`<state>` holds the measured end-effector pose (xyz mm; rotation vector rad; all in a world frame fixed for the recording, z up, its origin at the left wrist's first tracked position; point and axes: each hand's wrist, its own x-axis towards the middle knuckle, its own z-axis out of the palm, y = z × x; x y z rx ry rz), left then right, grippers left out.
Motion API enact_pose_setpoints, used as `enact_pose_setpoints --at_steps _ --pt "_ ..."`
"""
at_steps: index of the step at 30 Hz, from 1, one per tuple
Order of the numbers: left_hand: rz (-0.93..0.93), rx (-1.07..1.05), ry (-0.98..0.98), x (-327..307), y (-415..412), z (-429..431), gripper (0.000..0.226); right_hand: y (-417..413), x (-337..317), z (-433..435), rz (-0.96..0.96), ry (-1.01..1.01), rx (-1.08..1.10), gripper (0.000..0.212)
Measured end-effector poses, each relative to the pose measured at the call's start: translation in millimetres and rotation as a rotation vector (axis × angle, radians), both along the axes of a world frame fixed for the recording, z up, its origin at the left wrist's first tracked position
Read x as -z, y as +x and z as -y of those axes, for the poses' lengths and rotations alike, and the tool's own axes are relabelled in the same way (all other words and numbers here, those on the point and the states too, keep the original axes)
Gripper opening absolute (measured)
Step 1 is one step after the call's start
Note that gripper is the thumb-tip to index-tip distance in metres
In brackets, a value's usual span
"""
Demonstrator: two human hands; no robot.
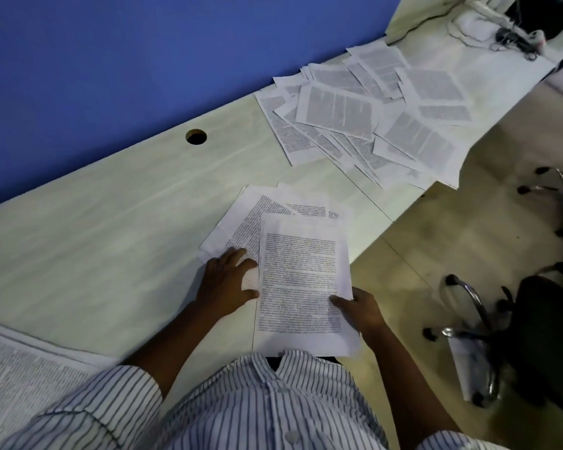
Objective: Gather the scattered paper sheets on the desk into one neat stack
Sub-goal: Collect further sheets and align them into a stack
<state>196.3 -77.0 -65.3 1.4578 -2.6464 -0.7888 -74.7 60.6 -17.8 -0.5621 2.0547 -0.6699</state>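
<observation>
Right hand (358,310) grips a sheaf (303,277) at its lower right edge, thumb on top of the printed page, the other fingers hidden underneath. The sheaf is roughly squared and tilted up off the desk (111,222), its near end hanging past the desk edge toward the shirt (257,401). Left hand (228,280) lies flat, fingers spread and fairly straight, pressing the near corner of a small pile (251,219) of loosely fanned sheets just left of the sheaf; the sheaf overlaps that pile. Far pile (364,115) is well apart, up the desk against the blue partition (111,60): many sheets, overlapped at all angles, some poking over the desk edge. More sheets (13,368) sit at the near left corner. Round hole (196,137) in the desk near the partition. Cables (507,34) at the far end. Chair (468,319) on the floor to the right.
</observation>
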Motion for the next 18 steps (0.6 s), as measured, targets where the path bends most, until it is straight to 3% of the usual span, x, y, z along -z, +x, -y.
enact_pose_setpoints --at_steps 2,8,12,18 --pt "-0.027 -0.018 0.018 0 0 0 0.067 -6 -12 3 -0.115 -0.037 -0.089 0.005" --pt "-0.14 -0.077 0.043 -4 9 -1 0.054 -51 -54 43 -0.409 -0.06 -0.268 0.025" --pt "-0.097 -0.114 0.042 -5 6 -3 0.054 -84 -68 79 -0.594 -0.06 -0.442 0.019" --pt "-0.142 -0.173 0.011 -3 2 -6 0.049 -105 -59 117 -0.482 0.017 -0.545 0.009"
